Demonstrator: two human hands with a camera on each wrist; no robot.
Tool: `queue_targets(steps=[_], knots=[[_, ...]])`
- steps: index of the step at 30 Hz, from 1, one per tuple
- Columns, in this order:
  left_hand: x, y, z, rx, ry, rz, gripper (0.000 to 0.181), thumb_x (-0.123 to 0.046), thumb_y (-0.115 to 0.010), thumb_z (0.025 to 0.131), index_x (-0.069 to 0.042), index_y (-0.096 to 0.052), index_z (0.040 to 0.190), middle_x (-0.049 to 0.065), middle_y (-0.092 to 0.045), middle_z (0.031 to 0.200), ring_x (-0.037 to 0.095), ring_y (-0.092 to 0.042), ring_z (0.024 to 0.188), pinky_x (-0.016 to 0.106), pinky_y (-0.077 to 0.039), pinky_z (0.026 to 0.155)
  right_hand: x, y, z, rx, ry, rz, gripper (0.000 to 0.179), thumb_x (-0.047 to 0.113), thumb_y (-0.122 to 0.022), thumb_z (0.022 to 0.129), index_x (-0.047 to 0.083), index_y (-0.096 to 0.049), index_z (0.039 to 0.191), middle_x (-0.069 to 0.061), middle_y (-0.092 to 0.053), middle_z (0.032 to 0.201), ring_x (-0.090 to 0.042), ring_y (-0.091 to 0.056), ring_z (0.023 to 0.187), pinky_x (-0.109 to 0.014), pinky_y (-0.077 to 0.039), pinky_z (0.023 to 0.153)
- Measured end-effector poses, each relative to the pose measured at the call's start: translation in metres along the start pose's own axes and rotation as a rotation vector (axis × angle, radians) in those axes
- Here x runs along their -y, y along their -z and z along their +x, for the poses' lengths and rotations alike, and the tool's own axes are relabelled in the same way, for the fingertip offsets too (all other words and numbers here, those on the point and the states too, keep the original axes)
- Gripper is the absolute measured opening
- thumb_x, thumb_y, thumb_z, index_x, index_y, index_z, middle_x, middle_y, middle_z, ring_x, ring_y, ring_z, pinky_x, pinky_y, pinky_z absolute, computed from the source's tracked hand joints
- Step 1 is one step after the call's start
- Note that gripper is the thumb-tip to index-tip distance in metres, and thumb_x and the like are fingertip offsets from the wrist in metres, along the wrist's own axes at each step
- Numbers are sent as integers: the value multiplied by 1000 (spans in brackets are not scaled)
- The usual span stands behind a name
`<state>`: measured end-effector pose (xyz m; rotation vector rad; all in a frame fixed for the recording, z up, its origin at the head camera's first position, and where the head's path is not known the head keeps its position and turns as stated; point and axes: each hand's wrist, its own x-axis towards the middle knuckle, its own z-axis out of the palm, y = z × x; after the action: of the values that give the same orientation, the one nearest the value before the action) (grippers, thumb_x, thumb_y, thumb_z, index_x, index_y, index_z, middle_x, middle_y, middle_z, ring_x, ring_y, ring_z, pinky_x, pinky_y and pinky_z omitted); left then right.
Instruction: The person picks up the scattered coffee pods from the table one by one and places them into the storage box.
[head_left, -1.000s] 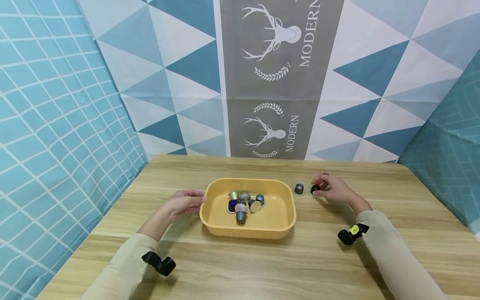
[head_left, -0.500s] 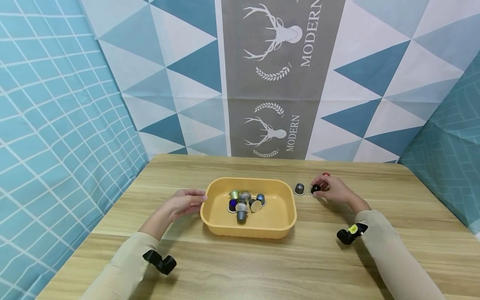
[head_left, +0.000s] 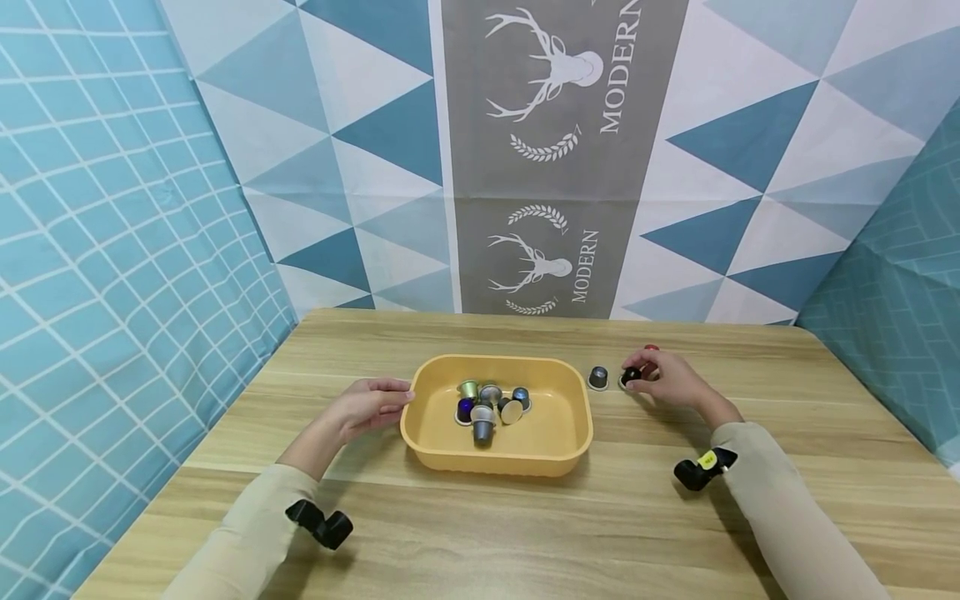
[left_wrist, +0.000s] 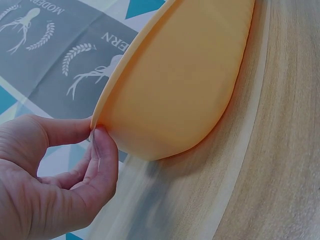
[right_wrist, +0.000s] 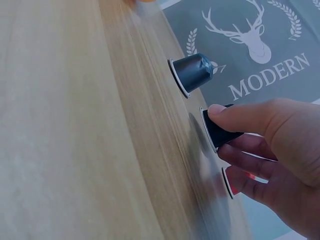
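Observation:
My left hand (head_left: 360, 410) pinches the left rim of a yellow-orange plastic basin (head_left: 495, 465); the left wrist view shows thumb and fingers on either side of that rim. Over to the right, a black coffee capsule (right_wrist: 216, 132) stands base-down on the table, and my right hand (head_left: 666, 380) pinches it between thumb and fingers. A dark grey capsule (head_left: 597, 378) stands just left of it. Behind my right fingers is a red capsule (right_wrist: 233, 181), partly hidden. Inside the basin lie several capsules, among them a green one (head_left: 468, 389) and a dark blue one (head_left: 464, 411).
The wooden table (head_left: 480, 533) carries everything. A patterned cloth (head_left: 540, 167) with deer prints hangs behind its far edge, and a blue checked cloth (head_left: 112, 250) along the left. Black wrist cameras sit on both sleeves.
Slightly more of the red capsule shows beyond my right fingers than a second ago. Both hands, the basin and the other capsules stay practically in place.

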<state>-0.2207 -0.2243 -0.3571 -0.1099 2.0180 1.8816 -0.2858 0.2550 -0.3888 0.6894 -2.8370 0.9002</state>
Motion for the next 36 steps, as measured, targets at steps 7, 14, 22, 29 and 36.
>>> queue_targets(steps=[7,14,22,29,36], knots=[[0,0,0,2,-2,13,51,-10,-62,92,13,-42,134,3,-66,101,6,-65,87,20,-58,81,8,1,-2,-12,5,-13,24,8,-72,84,2,-65,107,-13,-65,101,-19,-61,86,-22,-52,69],[1,2,1,22,-12,-2,52,-10,-60,93,14,-40,134,2,-65,99,5,-66,86,19,-58,80,8,-2,0,-29,11,-3,25,9,-70,85,2,-65,109,-12,-65,103,-17,-60,86,-22,-53,70],[2,3,2,34,-15,3,53,-10,-60,93,14,-39,135,2,-66,99,5,-66,87,18,-58,81,16,-2,-2,-72,18,-15,26,12,-71,86,3,-66,109,-13,-67,103,-17,-60,86,-21,-51,67],[1,2,1,27,-16,-3,52,-10,-60,93,14,-40,134,0,-67,97,5,-66,86,19,-58,80,28,0,-6,-110,56,-24,26,12,-72,85,3,-66,109,-12,-69,100,-21,-60,87,-25,-51,67],[1,1,0,19,-16,-4,50,-9,-60,93,14,-41,133,0,-67,95,5,-66,85,18,-58,79,37,2,-9,-143,120,-56,26,12,-73,84,4,-66,108,-8,-69,96,-19,-60,86,-26,-51,66]])
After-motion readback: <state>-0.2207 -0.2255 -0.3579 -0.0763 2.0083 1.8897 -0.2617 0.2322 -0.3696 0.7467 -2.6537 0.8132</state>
